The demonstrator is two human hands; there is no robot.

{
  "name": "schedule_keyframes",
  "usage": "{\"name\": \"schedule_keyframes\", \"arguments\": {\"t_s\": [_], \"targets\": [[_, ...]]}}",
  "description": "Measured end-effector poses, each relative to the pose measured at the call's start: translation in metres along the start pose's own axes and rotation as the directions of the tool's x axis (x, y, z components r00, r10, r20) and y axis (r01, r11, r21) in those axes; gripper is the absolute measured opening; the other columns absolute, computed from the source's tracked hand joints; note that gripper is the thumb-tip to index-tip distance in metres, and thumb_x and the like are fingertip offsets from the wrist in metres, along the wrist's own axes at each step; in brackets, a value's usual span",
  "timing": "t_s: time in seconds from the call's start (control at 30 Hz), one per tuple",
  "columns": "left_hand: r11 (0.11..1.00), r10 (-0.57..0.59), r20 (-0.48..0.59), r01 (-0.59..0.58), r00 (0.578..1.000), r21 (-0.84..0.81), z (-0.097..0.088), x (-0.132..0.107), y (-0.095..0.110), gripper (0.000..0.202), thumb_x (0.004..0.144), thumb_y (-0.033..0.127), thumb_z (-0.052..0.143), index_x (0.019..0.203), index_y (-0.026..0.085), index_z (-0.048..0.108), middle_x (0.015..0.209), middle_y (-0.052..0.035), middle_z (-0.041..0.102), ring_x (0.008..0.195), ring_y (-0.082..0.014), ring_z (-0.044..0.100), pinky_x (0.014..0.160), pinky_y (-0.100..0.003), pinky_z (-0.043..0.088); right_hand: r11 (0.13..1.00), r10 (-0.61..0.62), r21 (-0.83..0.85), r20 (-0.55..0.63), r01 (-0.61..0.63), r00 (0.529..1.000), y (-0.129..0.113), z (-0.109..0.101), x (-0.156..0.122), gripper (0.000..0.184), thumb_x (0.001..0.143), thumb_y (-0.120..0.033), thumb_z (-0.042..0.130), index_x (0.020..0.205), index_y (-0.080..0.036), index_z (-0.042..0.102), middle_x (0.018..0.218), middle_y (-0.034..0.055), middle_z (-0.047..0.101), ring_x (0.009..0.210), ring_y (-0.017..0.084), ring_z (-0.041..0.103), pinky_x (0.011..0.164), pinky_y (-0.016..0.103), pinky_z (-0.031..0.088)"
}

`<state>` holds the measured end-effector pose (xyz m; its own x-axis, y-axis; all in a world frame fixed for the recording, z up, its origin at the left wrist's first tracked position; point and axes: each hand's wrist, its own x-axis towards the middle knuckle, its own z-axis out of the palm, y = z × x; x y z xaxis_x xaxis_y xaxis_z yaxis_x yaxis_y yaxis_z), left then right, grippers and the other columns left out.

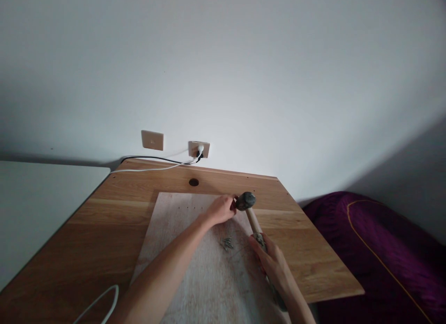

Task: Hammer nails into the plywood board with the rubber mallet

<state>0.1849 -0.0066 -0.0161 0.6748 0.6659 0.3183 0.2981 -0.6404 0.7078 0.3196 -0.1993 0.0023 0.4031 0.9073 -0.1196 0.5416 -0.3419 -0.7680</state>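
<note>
My right hand point(272, 254) is wrapped round the wooden handle of a mallet point(246, 201). The mallet's dark, rounded head is up beside the fingertips of my left hand point(223, 208). The left fingers are pinched together near the far right part of a pale wooden board point(195, 263); whatever they hold is hidden. A small pile of metal nails or screws point(227, 243) lies on the board, between my two forearms. Toward the board's far edge runs a row of several small dark dots point(188, 207), too small to tell whether holes or nail heads.
The board rests on a brown wooden table point(296, 231) with a round cable hole point(193, 181). White and black cables lead to a wall socket point(199, 149). A white cable point(113, 296) loops at the front left. A white surface point(45, 208) adjoins on the left, purple fabric point(379, 240) on the right.
</note>
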Motion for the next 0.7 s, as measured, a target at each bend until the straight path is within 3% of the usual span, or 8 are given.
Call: {"name": "schedule_keyframes", "arguments": {"t_s": [0.7], "targets": [[0.999, -0.012, -0.002, 0.012, 1.0, 0.031, -0.0001, -0.0001, 0.0008, 0.037, 0.078, 0.006, 0.063, 0.112, 0.018, 0.068, 0.094, -0.0055, 0.077, 0.087, -0.0213, 0.071, 0.081, -0.028, 0.054, 1.0, 0.007, -0.001, -0.004, -0.007, 1.0, 0.0055, 0.0014, 0.0009, 0.049, 0.086, -0.07, 0.049, 0.088, -0.022, 0.06, 0.058, -0.0043, 0.05, 0.049, 0.014, 0.049, 0.046, 0.024, 0.036]]}}
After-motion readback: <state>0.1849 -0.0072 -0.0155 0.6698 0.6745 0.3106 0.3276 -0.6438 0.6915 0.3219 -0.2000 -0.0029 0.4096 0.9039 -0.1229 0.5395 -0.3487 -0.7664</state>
